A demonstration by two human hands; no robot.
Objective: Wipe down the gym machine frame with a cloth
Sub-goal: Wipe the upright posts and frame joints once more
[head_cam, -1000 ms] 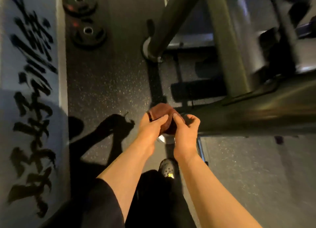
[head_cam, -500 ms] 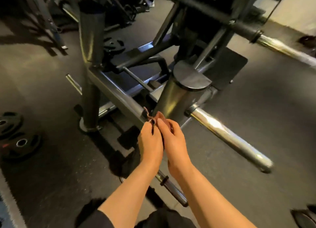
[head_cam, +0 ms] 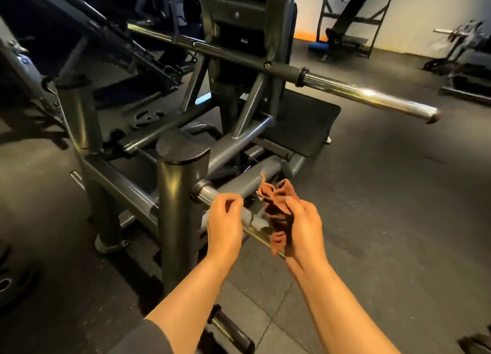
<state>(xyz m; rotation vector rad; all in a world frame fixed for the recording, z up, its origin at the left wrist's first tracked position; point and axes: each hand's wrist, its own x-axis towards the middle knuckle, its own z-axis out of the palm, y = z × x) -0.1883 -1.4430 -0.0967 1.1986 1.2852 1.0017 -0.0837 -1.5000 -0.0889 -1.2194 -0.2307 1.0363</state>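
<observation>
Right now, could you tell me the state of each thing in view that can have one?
cloth: crumpled, gripped in right hand, off the frame
right hand: closed on the cloth
left hand: empty, fingers loosely curled
chrome peg: bare, no plates loaded
upper bar sleeve: bare, no plates loaded

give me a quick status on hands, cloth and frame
Right hand gripping crumpled brown cloth. Left hand empty, fingers curled, off the cloth. Cloth not on machine frame. Nothing in the way.
</observation>
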